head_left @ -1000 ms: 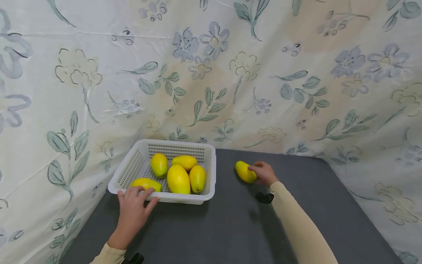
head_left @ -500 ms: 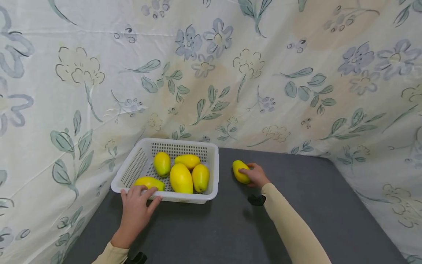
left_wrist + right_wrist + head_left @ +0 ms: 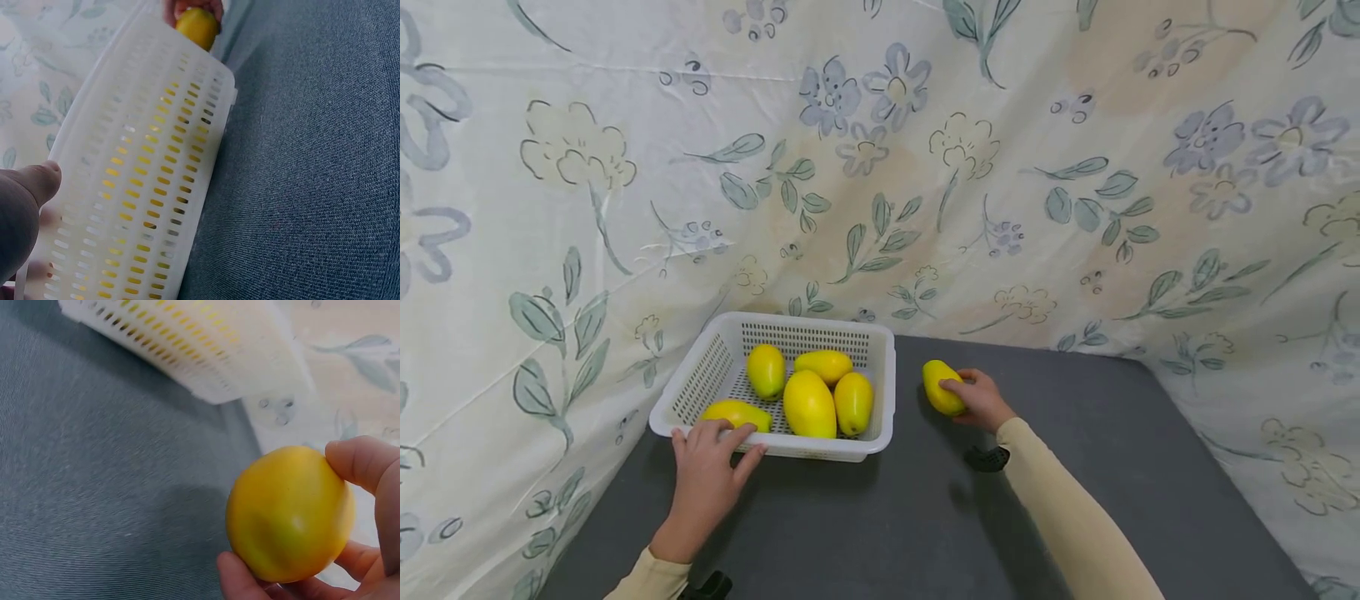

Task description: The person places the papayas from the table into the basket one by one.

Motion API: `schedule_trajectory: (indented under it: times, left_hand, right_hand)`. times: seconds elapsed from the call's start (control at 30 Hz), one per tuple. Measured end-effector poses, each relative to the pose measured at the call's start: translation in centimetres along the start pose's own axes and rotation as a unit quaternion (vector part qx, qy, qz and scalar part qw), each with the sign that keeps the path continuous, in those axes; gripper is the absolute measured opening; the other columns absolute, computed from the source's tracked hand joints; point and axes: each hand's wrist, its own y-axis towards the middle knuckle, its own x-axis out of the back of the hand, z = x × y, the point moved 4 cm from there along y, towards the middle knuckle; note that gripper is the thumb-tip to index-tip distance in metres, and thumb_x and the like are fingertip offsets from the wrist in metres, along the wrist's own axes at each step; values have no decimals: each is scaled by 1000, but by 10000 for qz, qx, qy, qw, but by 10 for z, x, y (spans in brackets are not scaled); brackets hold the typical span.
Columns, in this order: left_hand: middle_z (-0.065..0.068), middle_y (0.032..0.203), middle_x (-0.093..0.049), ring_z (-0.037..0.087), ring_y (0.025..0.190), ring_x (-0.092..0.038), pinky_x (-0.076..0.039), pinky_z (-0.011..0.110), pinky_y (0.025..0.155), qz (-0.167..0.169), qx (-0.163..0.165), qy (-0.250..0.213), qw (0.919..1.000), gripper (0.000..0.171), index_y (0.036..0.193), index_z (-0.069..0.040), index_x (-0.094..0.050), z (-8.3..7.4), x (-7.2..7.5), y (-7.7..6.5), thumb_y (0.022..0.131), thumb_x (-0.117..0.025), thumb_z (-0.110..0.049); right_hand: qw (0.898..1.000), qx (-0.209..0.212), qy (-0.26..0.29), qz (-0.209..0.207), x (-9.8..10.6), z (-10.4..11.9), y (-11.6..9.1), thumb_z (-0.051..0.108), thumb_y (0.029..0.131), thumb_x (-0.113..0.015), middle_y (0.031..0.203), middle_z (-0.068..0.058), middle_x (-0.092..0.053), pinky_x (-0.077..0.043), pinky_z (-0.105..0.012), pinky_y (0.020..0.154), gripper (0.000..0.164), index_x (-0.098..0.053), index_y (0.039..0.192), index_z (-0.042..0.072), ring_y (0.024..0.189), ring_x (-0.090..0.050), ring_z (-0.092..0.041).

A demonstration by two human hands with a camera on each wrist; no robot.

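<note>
A yellow mango (image 3: 942, 388) is in the grip of my right hand (image 3: 983, 400), right of the white plastic basket (image 3: 775, 448). In the right wrist view the thumb (image 3: 359, 459) and fingers hold the mango (image 3: 287, 515) from opposite sides, above its shadow on the dark surface. My left hand (image 3: 706, 475) grips the basket's near rim at its left part, fingertips over the edge. Seen from the left wrist, the thumb (image 3: 39, 181) lies against the basket's outer wall (image 3: 140, 162). Inside the basket lie several mangoes, including a large one (image 3: 809, 405) and one (image 3: 736, 414) partly behind the rim.
Dark grey cloth (image 3: 880, 533) covers the tabletop. A floral curtain (image 3: 865, 167) hangs behind and along both sides, close to the basket's back and left. The basket's slotted walls stand between the held mango and those inside.
My right hand has moved a little left with the mango, closer to the basket. My left hand stays on the rim, and the head view has shifted slightly.
</note>
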Motion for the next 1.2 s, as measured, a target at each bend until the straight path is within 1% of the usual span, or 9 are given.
schedule_trajectory:
  times: [0.13,0.33,0.43,0.6,0.73,0.97,1.2]
  left_hand:
    - [25,104,-63,47,104,-55,-23,80,100,-22,18,31,10000,41,107,-3,-77,2,1,1,72,-92,-20]
    - [25,103,-62,47,103,-54,-23,77,100,-18,5,68,10000,42,107,-2,-77,3,2,1,72,-91,-21]
    - [26,103,-62,47,103,-54,-23,77,99,-44,-17,62,10000,42,107,-2,-77,4,2,1,72,-91,-20]
    - [25,103,-62,47,104,-54,-23,78,100,-28,18,41,10000,42,106,-1,-77,3,3,1,72,-92,-20]
    - [25,102,-62,47,103,-54,-22,79,100,-4,16,10,10000,40,106,-2,-77,1,2,0,73,-91,-20]
    - [24,99,-62,48,98,-55,-25,75,94,-172,-139,-24,9998,40,104,-2,-77,0,2,0,71,-92,-19]
    - [24,101,-63,48,101,-56,-23,79,98,-65,-65,-54,9999,39,105,-2,-77,-1,1,0,73,-91,-20]
  right_hand:
    - [9997,160,110,151,5,19,-10,39,100,-63,149,-25,-40,-58,-48,94,76,-28,156,2,125,-56,-38]
    - [9990,318,-78,303,8,45,-23,41,100,-63,150,-23,-41,-57,-49,96,75,-30,157,4,122,-57,-34]
    - [9989,341,-137,300,7,56,-29,41,99,-64,149,-21,-43,-58,-47,94,73,-33,156,6,120,-58,-34]
    - [9986,395,-288,220,5,70,-38,40,98,-66,145,-21,-47,-61,-42,86,71,-37,153,6,116,-58,-33]
    - [9986,359,-332,186,4,73,-42,38,98,-66,144,-22,-48,-61,-41,85,70,-37,152,5,115,-58,-33]
    - [9990,279,-285,199,6,70,-45,37,99,-66,146,-22,-48,-61,-41,85,70,-36,153,6,117,-59,-34]
    - [9989,284,-267,270,11,67,-48,37,100,-65,147,-22,-47,-61,-41,86,70,-35,154,5,117,-58,-33]
